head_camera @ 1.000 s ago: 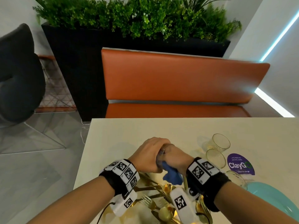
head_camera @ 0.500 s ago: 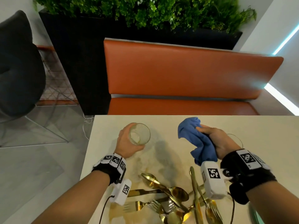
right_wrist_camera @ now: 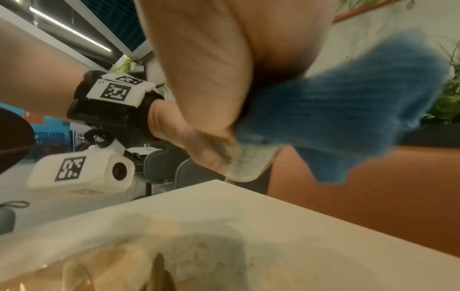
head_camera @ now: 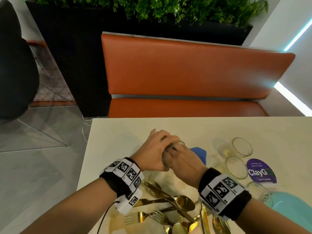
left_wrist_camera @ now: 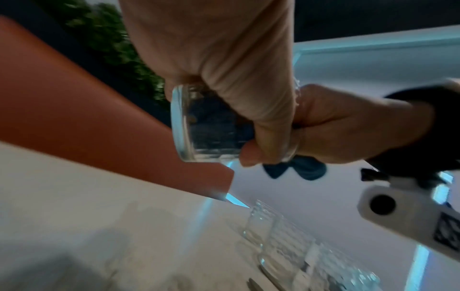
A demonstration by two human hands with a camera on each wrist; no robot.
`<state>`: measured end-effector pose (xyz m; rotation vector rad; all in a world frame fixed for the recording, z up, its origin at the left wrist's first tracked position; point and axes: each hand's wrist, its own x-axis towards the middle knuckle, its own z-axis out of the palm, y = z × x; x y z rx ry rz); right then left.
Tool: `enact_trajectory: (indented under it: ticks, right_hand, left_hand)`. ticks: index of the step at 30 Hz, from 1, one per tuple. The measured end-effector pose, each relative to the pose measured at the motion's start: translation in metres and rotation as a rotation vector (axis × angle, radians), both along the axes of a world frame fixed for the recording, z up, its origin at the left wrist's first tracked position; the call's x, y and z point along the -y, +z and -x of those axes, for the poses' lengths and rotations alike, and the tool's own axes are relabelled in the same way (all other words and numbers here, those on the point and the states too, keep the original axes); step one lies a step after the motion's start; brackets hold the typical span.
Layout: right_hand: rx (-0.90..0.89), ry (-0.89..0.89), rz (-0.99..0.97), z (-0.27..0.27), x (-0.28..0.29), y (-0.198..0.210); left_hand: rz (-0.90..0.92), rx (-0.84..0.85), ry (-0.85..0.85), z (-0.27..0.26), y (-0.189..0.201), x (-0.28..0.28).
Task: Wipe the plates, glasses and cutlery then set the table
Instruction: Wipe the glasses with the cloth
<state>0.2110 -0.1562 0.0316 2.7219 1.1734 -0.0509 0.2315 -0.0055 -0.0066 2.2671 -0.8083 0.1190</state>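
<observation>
My left hand [head_camera: 156, 149] grips a clear glass [head_camera: 166, 157] above the table, wrapped round its side; the glass's base [left_wrist_camera: 199, 126] points away from me. My right hand [head_camera: 183, 160] holds a blue cloth [head_camera: 199, 152] and has its fingers pushed into the glass's mouth, with dark cloth showing through the wall. A loose end of the cloth [right_wrist_camera: 348, 110] hangs out below the right hand [right_wrist_camera: 211, 69]. Gold cutlery [head_camera: 168, 208] lies in a pile under my wrists. A teal plate [head_camera: 290, 211] sits at the right edge.
Three more clear glasses [head_camera: 242, 146] [head_camera: 236, 167] [head_camera: 260, 191] stand right of my hands, beside a purple sticker [head_camera: 261, 171]. The cream table [head_camera: 118, 141] ends at an orange bench [head_camera: 185, 68] with a planter behind it. A dark chair [head_camera: 15, 65] stands left.
Half a second ago the hands were apart, the glass out to the left and the cloth lifted on the right. They have come back together, with the cloth inside the glass.
</observation>
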Motion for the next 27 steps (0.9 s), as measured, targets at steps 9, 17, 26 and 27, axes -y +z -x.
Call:
enact_trajectory:
  ticks: [9, 17, 26, 27]
  right_hand:
    - [-0.622, -0.363, -0.482, 0.009, -0.008, 0.026]
    - [-0.128, -0.224, 0.045, 0.023, -0.008, 0.023]
    - [-1.241, -0.93, -1.241, 0.016, -0.014, 0.026]
    - [-1.329, -1.002, -1.337, 0.014, -0.015, 0.026]
  left_hand:
    - [-0.08, 0.313, -0.04, 0.008, 0.005, 0.013]
    - [-0.037, 0.174, -0.094, 0.013, 0.003, 0.012]
    - [0.146, 0.241, 0.097, 0.022, -0.027, 0.012]
    - [0.177, 0.188, 0.144, 0.021, -0.029, 0.007]
